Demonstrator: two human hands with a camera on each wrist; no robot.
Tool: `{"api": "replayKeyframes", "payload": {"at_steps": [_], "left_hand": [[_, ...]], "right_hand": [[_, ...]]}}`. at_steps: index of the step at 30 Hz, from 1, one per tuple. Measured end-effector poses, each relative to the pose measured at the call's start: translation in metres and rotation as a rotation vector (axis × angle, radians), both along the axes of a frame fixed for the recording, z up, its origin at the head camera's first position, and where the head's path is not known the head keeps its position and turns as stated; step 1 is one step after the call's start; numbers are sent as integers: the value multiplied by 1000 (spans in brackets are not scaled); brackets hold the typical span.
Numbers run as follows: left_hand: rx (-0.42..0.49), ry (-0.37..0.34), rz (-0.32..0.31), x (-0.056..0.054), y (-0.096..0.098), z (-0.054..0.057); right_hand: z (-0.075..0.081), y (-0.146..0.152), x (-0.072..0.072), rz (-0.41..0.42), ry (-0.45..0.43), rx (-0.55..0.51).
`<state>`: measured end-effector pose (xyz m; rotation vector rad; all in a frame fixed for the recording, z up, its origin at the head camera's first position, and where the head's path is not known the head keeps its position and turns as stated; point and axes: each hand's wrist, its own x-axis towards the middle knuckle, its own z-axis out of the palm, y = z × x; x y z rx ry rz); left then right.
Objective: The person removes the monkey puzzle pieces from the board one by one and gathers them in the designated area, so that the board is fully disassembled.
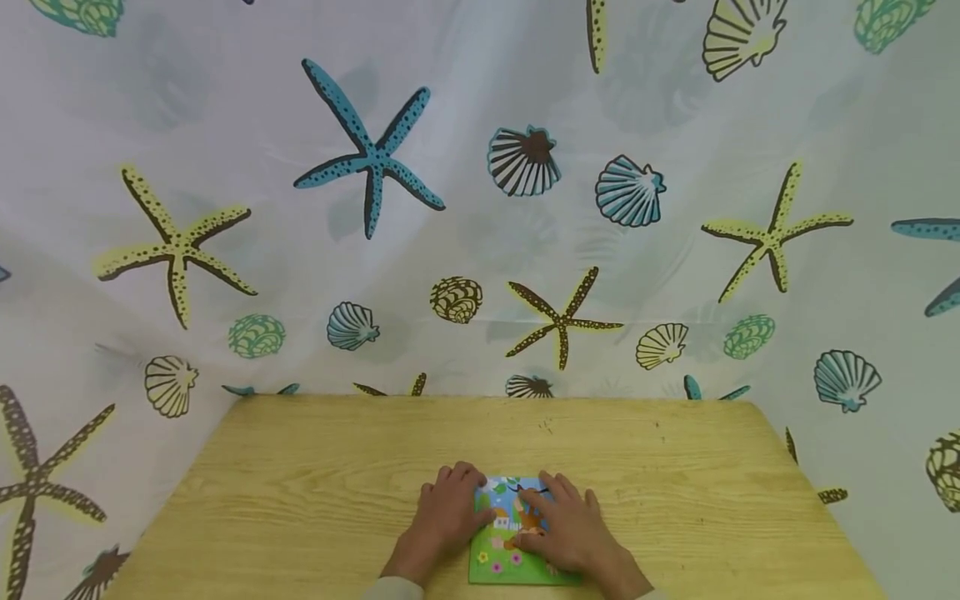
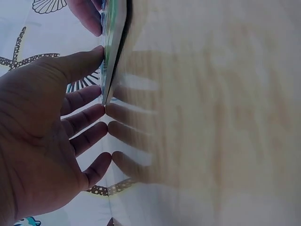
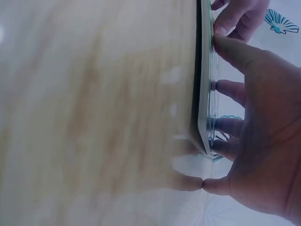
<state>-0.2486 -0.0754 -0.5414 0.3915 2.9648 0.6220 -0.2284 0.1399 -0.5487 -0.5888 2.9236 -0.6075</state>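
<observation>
A thin, flat picture board [image 1: 525,571] lies on the wooden table, printed with a house, flowers, a brown figure and blue sky. At its left side is my left hand [image 1: 448,512], fingers spread; the thumb touches the board, while some fingertips meet the tabletop beside the corner in the left wrist view. My right hand [image 1: 573,529] covers much of the right half. In the right wrist view its thumb and middle fingertips rest on the board's face [image 3: 212,94], and the little finger touches the table. The part of the picture under the right palm is hidden.
The pale wooden tabletop [image 1: 315,467] extends around the board. Behind it and along both sides hangs a white curtain [image 1: 450,242] printed with starfish and shells. The board lies near the table's front.
</observation>
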Motion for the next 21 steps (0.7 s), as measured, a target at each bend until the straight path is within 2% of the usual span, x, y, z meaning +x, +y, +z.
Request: {"api": "replayKeyframes", "payload": {"at_steps": [7, 13, 21], "left_hand": [[70, -59, 63, -8, 7, 1], [58, -130, 105, -14, 10, 1], [90, -149, 151, -15, 15, 2]], "right_hand": [[2, -2, 0, 18, 1, 21], [4, -3, 1, 22, 2, -4], [2, -1, -1, 21, 5, 0]]}}
